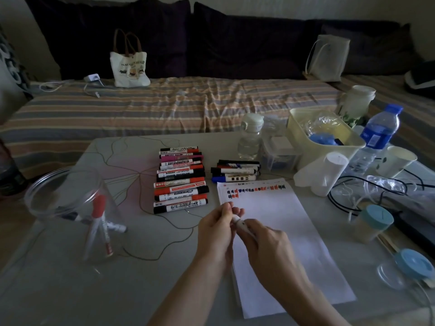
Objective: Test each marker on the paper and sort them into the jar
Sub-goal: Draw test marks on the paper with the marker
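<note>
A white marker (239,221) is held between both hands over the near left part of the paper (282,236). My left hand (217,229) pinches its upper end, where the cap would be. My right hand (266,243) grips its barrel. The paper carries red, black and blue scribbles along its top edge. A long row of red and black markers (180,180) lies left of the paper, and a smaller pile of black and blue markers (235,171) lies at its top. The clear jar (70,208) at the left holds a few markers, one with a red cap.
A cream bin (324,135), water bottles (374,140), paper cups (397,161), a white roll (329,172), cables and blue-lidded jars (374,222) crowd the right side. A thin wire loops across the table's left half. A striped sofa with bags lies behind.
</note>
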A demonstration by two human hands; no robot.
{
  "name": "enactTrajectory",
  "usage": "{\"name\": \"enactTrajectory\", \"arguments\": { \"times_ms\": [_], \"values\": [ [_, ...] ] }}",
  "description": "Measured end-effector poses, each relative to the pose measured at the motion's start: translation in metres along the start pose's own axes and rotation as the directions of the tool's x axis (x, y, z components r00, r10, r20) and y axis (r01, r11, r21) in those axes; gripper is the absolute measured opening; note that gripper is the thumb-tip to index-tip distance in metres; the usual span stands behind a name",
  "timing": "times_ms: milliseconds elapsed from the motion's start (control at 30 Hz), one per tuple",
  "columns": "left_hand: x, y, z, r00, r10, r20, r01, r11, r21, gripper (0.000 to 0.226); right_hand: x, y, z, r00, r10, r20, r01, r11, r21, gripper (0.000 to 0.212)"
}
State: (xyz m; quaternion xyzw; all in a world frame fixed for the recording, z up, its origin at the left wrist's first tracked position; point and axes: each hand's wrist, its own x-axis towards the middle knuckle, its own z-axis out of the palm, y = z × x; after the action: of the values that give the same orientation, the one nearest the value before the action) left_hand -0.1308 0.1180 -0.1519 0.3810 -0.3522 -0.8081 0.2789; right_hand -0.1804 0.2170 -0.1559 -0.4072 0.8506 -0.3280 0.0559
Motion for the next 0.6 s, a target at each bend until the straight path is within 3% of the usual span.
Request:
{"name": "enactTrajectory", "arguments": {
  "times_ms": [100, 200, 267, 300, 333, 367, 400, 433, 467, 500, 600],
  "values": [
    [-0.001, 0.003, 0.002, 1.000, -0.015, 0.017, 0.015, 0.999, -0.043, 0.017, 0.001, -0.002, -0.004, 1.000, 0.020, 0.017, -0.021, 0.997, 0.081, 0.027],
    [0.001, 0.001, 0.000, 0.999, 0.009, 0.036, -0.009, 1.000, 0.006, 0.017, 0.002, -0.003, -0.005, 0.999, 0.025, 0.041, -0.027, 0.999, 0.047, 0.024],
    [0.005, 0.002, -0.008, 0.980, 0.137, 0.145, -0.170, 0.953, 0.252, 0.020, 0.002, 0.001, -0.009, 0.997, 0.048, 0.067, -0.050, 0.998, 0.029, 0.025],
    [0.009, 0.004, -0.015, 0.934, 0.234, 0.271, -0.337, 0.830, 0.444, 0.022, 0.002, 0.004, -0.013, 0.994, 0.059, 0.088, -0.062, 0.998, 0.029, 0.029],
    [0.012, 0.006, -0.022, 0.850, 0.306, 0.429, -0.521, 0.607, 0.600, 0.023, 0.001, 0.008, -0.018, 0.994, 0.044, 0.104, -0.046, 0.999, 0.020, 0.035],
    [0.013, 0.008, -0.029, 0.747, 0.317, 0.584, -0.664, 0.316, 0.678, 0.026, 0.001, 0.013, -0.023, 0.992, 0.002, 0.126, -0.001, 1.000, -0.010, 0.041],
    [0.014, 0.007, -0.035, 0.657, 0.271, 0.704, -0.740, 0.049, 0.671, 0.029, 0.001, 0.018, -0.028, 0.985, -0.053, 0.165, 0.062, 0.997, -0.050, 0.045],
    [0.012, 0.006, -0.040, 0.606, 0.189, 0.772, -0.766, -0.121, 0.631, 0.030, 0.001, 0.022, -0.031, 0.970, -0.107, 0.217, 0.128, 0.988, -0.084, 0.044],
    [0.008, 0.007, -0.043, 0.594, 0.109, 0.797, -0.774, -0.196, 0.603, 0.030, 0.001, 0.025, -0.034, 0.953, -0.149, 0.263, 0.181, 0.978, -0.103, 0.038],
    [0.006, 0.007, -0.047, 0.605, 0.046, 0.795, -0.773, -0.208, 0.600, 0.029, 0.001, 0.028, -0.036, 0.939, -0.186, 0.289, 0.224, 0.969, -0.103, 0.033],
    [0.002, 0.010, -0.052, 0.623, -0.018, 0.782, -0.782, -0.038, 0.622, 0.031, -0.002, 0.037, -0.038, 0.918, -0.352, 0.182, 0.372, 0.924, -0.086, 0.031]
  ]
}}
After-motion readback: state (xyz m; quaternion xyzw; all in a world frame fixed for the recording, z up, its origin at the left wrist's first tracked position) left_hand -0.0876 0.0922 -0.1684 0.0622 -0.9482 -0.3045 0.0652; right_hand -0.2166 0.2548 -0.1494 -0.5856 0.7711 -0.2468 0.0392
